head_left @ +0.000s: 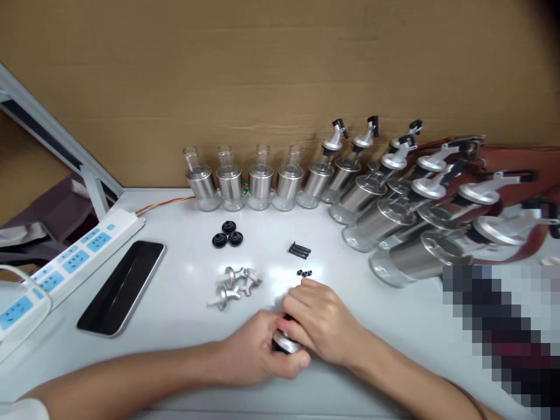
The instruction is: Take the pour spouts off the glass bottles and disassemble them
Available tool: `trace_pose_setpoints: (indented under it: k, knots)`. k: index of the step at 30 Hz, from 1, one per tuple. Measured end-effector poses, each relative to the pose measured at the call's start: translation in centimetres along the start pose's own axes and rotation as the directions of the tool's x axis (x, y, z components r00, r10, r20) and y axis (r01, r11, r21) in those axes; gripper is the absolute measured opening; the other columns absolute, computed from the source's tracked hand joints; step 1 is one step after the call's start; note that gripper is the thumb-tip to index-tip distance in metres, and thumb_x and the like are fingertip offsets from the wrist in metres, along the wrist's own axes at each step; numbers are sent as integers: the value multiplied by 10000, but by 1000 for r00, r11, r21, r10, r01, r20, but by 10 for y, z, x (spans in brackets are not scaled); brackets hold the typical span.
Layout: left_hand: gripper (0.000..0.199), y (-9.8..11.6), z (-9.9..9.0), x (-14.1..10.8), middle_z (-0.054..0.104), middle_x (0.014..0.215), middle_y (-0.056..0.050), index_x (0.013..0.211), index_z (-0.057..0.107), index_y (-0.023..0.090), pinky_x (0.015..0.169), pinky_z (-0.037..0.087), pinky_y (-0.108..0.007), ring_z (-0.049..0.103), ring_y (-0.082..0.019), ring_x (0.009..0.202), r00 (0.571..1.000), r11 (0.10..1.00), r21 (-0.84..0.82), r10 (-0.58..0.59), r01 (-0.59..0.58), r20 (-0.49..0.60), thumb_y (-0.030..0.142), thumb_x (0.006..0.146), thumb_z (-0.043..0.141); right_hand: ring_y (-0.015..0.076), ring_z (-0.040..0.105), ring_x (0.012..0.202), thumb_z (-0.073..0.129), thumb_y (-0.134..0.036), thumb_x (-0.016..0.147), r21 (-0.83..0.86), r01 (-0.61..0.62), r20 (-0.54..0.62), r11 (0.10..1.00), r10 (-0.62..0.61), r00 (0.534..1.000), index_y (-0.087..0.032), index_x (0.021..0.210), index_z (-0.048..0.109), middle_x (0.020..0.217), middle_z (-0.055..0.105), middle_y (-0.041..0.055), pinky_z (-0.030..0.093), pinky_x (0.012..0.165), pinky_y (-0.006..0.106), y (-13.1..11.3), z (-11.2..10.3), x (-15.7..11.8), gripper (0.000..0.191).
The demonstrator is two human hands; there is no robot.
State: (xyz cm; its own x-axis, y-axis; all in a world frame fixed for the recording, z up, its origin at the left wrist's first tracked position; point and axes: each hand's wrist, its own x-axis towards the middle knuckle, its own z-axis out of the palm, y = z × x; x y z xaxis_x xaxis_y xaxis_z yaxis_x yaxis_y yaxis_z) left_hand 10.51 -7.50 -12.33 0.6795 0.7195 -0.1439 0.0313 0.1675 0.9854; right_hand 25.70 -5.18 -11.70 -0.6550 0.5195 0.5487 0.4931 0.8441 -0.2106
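Close to the table's front edge, my left hand [258,353] and my right hand [321,321] meet around a bottle pourer [286,343] with a silver disc and black parts. My left thumb and fingers grip the disc's edge, while my right fingers close over its upper part, hiding much of it. Beyond my hands lie three loose silver pourer spouts [224,296]. Farther back sit three black rubber stoppers [228,227]. Several short black rods [300,251] and a few tiny black pieces [305,273] lie past my right hand.
Glass bottles with steel sleeves [259,184] stand along the cardboard wall [262,76]; several at the right [394,221] carry pourers. A black phone [125,286] and a white power strip [74,262] lie at the left. Coloured wires [166,203] run behind.
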Motion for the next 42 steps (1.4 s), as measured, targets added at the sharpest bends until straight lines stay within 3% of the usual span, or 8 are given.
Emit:
trace_pose_setpoints:
  k: [3,7,12,18,27,32,36,42]
  knots:
    - [95,1,2,-3,348,575,59,594,421,176,475,245,-215,305,-72,536,999,1000,11,9,-9,-36,191,647,499,108,387,458,199,-507,1026,-24,-19,-33,1000,18,999,-170,567,488,479,475,-13,256,526,271,5,-4,5,639]
    - [201,3,3,-8,351,524,77,576,380,189,436,235,-206,304,-54,478,994,995,-2,-98,98,-50,217,641,568,94,316,424,246,-716,918,-84,-74,-73,994,68,995,-180,497,425,441,414,-29,212,511,278,11,-10,7,705]
    - [296,-2,4,-9,353,564,78,594,329,196,454,230,-194,305,-57,526,990,995,-15,-99,98,-100,233,659,615,97,346,439,258,-609,978,-38,-11,13,999,12,1000,-176,522,448,460,444,-25,215,522,271,10,-12,5,656]
    - [330,0,3,-8,291,534,88,576,265,211,431,197,-196,244,-52,510,982,984,12,-177,178,-70,224,670,581,126,356,461,180,-491,1027,-130,42,38,991,-37,999,-176,542,487,481,473,-2,224,539,292,8,-13,7,654]
    - [286,3,0,-5,294,505,92,557,312,201,423,197,-211,248,-47,474,982,981,40,-189,188,18,173,674,571,120,341,464,222,-620,965,14,58,100,998,-59,993,-179,560,471,501,449,-18,222,518,285,11,-17,7,648]
    - [154,7,-5,-6,406,571,62,638,436,180,472,290,-212,344,-66,511,994,996,-30,-84,86,65,214,665,584,106,373,469,266,-582,983,150,4,90,989,-18,996,-179,577,463,501,464,-26,251,511,256,11,-20,9,605]
    - [226,5,-10,-8,444,604,43,761,465,173,503,315,-224,381,-83,525,988,987,-151,-35,58,151,375,742,565,120,389,504,286,-571,987,126,11,91,992,-22,996,-171,621,519,536,475,-14,271,531,262,15,-21,8,590]
    - [268,2,-6,-8,374,608,75,769,447,180,508,268,-214,314,-74,545,997,993,-87,-76,77,16,307,664,659,127,358,507,339,-656,931,113,29,69,993,-37,997,-172,639,547,546,445,-14,248,521,275,18,-24,7,602]
